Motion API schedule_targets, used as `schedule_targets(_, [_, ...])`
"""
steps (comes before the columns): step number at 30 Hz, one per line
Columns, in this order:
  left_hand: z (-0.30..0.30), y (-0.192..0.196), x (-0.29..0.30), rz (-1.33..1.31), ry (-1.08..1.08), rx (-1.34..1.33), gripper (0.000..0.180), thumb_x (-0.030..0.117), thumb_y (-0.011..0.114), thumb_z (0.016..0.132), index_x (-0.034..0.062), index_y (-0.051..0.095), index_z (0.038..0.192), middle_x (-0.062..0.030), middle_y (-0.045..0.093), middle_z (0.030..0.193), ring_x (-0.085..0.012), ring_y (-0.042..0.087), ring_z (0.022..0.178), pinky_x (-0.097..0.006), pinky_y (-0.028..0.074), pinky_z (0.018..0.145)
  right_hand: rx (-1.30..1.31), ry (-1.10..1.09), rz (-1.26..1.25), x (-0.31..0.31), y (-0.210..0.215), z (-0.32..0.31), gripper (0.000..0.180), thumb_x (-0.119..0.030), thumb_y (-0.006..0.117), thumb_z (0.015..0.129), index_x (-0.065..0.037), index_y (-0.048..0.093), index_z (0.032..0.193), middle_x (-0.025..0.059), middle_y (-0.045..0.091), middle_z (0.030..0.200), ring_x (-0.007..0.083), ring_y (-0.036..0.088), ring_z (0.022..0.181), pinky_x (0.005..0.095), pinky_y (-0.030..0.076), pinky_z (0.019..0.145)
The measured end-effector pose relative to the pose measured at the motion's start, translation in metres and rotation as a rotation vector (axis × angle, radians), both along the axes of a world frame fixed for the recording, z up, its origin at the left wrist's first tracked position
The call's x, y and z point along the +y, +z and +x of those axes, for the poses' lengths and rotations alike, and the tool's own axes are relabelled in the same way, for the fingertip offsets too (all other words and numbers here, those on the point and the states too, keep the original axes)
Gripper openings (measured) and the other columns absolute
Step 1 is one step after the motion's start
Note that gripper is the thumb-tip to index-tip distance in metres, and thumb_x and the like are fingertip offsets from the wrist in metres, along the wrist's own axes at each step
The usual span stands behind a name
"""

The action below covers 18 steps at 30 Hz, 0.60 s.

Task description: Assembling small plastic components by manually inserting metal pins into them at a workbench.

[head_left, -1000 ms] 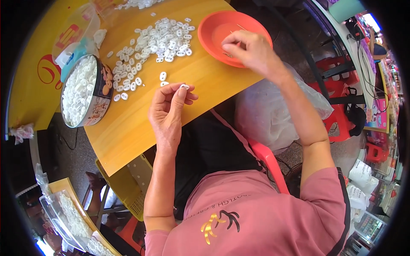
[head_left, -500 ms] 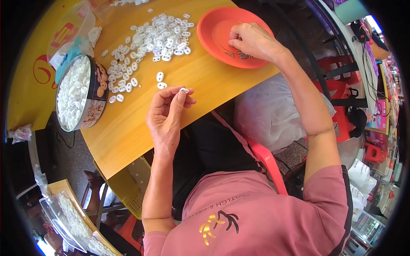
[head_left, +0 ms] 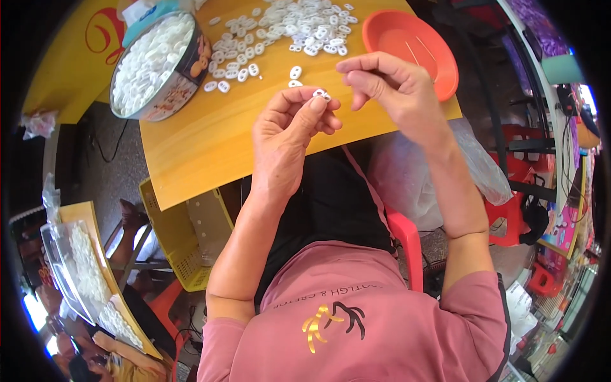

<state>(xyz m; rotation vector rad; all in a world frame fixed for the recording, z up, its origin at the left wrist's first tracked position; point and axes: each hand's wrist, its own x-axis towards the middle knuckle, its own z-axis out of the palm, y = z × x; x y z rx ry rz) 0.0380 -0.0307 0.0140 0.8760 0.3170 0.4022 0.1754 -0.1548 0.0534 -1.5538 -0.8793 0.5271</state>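
Note:
My left hand (head_left: 289,130) is raised over the near edge of the yellow table (head_left: 203,149) and pinches a small white plastic piece (head_left: 321,95) between thumb and fingertips. My right hand (head_left: 391,83) hovers just right of it, thumb and forefinger drawn together close to the piece; anything between them is too small to see. Behind the right hand lies an orange plate (head_left: 414,48) with thin pins in it. Several loose white pieces (head_left: 293,25) are spread across the table top.
A round tin (head_left: 156,63) full of white pieces stands at the table's left. A clear plastic bag (head_left: 414,172) hangs at my right side over a red chair (head_left: 404,235). A yellow crate (head_left: 184,242) sits under the table; trays of white pieces (head_left: 89,280) lie lower left.
My right hand has left the orange plate and come across to the left hand. The left hand still pinches the white piece, now closer to me.

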Motion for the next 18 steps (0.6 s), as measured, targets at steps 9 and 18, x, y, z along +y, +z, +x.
schedule_targets(9, [-0.015, -0.002, 0.004, 0.010, 0.069, -0.056, 0.018, 0.013, 0.066, 0.092, -0.0013, 0.060, 0.102, -0.0094, 0.067, 0.090, -0.0143, 0.063, 0.076, -0.027, 0.050, 0.072, 0.334, 0.003, 0.208, 0.020, -0.016, -0.039, 0.019, -0.015, 0.067, 0.092, 0.002, 0.068, 0.102, 0.0022, 0.066, 0.083, 0.0053, 0.053, 0.062, 0.0188, 0.043, 0.055])
schedule_targets(18, [-0.018, 0.002, 0.003, 0.022, 0.101, -0.076, 0.018, 0.013, 0.067, 0.092, -0.0010, 0.060, 0.100, -0.0087, 0.067, 0.089, -0.0134, 0.061, 0.076, -0.026, 0.049, 0.072, 0.261, 0.003, 0.199, 0.024, -0.020, -0.045, 0.018, -0.017, 0.067, 0.093, 0.001, 0.067, 0.097, 0.0018, 0.065, 0.080, 0.0050, 0.053, 0.062, 0.0182, 0.043, 0.056])
